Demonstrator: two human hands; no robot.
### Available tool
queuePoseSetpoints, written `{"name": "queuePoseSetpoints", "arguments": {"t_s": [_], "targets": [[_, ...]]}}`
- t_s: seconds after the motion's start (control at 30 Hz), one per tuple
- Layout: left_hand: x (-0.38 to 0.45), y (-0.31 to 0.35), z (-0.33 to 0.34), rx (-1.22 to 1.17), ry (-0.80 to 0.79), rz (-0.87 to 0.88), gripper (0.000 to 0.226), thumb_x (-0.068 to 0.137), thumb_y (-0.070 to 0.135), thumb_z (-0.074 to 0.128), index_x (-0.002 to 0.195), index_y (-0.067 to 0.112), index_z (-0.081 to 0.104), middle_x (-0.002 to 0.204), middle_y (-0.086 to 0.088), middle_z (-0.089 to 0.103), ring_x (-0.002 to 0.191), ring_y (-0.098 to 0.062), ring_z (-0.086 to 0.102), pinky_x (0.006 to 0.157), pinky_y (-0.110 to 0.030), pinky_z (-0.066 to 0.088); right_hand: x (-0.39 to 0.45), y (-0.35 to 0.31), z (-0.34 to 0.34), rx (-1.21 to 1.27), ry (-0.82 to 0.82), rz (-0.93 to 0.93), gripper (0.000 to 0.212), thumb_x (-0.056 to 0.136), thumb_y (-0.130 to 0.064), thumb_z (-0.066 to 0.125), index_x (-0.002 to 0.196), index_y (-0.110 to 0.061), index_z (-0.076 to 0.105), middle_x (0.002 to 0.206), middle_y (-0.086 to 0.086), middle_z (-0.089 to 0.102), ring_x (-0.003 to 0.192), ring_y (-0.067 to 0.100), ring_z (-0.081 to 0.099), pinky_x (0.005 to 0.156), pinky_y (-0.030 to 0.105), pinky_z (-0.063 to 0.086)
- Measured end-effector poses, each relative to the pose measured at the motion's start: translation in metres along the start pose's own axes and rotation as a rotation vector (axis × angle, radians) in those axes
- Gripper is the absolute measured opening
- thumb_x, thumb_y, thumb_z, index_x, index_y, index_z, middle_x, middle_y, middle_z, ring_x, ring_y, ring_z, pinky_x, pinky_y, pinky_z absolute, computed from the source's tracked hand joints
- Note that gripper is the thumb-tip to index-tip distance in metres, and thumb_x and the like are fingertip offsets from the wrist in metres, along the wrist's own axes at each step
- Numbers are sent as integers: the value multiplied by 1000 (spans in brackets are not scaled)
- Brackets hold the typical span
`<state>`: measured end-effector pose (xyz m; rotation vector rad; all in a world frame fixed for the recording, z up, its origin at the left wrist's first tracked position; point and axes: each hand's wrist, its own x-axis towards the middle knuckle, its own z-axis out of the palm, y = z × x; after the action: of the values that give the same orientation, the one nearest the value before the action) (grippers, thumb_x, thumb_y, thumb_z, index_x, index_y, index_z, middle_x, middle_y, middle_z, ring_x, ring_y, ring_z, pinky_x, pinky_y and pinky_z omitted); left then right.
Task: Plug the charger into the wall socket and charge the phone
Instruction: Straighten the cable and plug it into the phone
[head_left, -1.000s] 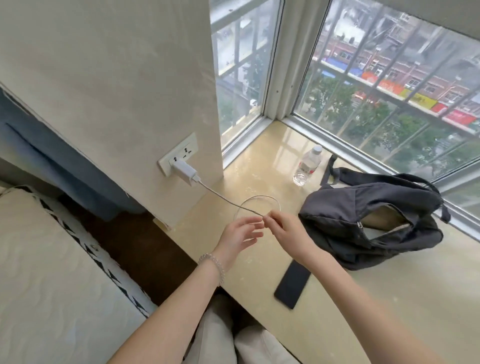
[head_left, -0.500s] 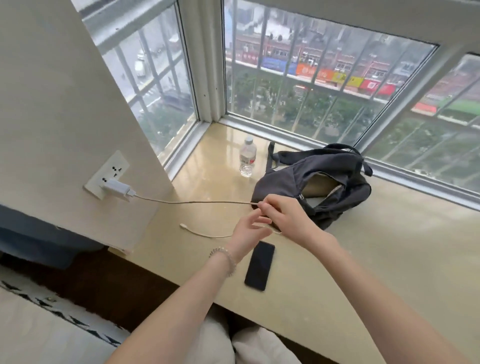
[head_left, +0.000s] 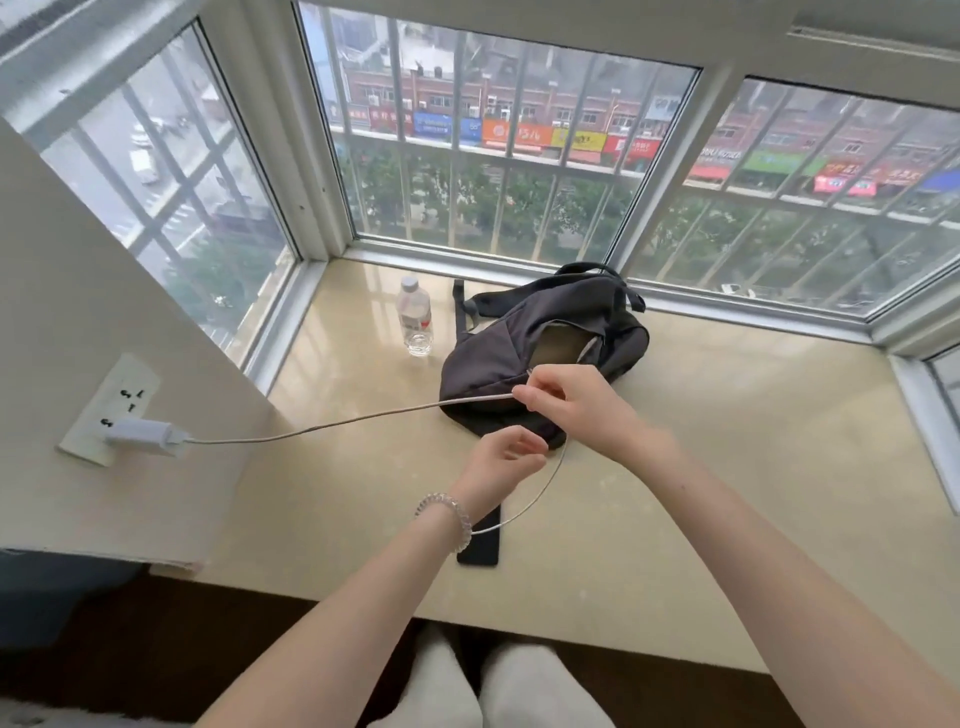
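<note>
A white charger (head_left: 143, 435) sits plugged into the white wall socket (head_left: 111, 408) at the left. Its white cable (head_left: 332, 425) runs taut to my right hand (head_left: 576, 402), which pinches it above the sill. From there the cable loops down and back toward my left wrist, its end hidden behind the wrist. My left hand (head_left: 501, 460) hovers just below with curled fingers; whether it touches the cable I cannot tell. A black phone (head_left: 480, 540) lies flat on the sill, partly hidden under my left wrist.
A dark grey backpack (head_left: 540, 353) lies unzipped on the beige window sill (head_left: 727, 467) behind my hands. A clear water bottle (head_left: 414, 322) stands to its left. Barred windows close in the sill at the back and both sides. A wall stands at the left.
My right hand has pulled the cable up and rightward, straightening it from the charger. The loose end has lifted off the sill toward my left wrist. The view has swung right.
</note>
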<state>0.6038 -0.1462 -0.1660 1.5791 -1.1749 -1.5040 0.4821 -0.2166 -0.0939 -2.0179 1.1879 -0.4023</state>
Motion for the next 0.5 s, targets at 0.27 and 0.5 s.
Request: {"name": "queuePoseSetpoints", "arguments": {"t_s": [0.27, 0.5], "targets": [[12, 14, 50, -42, 11, 35, 14, 83, 9, 65, 97, 11, 64, 85, -5, 63, 72, -12, 57, 69, -20, 46, -20, 37, -37, 7, 37, -28, 37, 90, -38, 60, 66, -10, 59, 55, -6, 46, 53, 6, 38, 52, 22, 32], [25, 36, 127, -80, 21, 31, 21, 82, 14, 64, 103, 14, 60, 79, -1, 61, 66, -10, 58, 69, -24, 47, -54, 85, -90, -8, 53, -32, 36, 89, -34, 63, 59, -14, 54, 50, -9, 41, 49, 6, 36, 50, 21, 30]]}}
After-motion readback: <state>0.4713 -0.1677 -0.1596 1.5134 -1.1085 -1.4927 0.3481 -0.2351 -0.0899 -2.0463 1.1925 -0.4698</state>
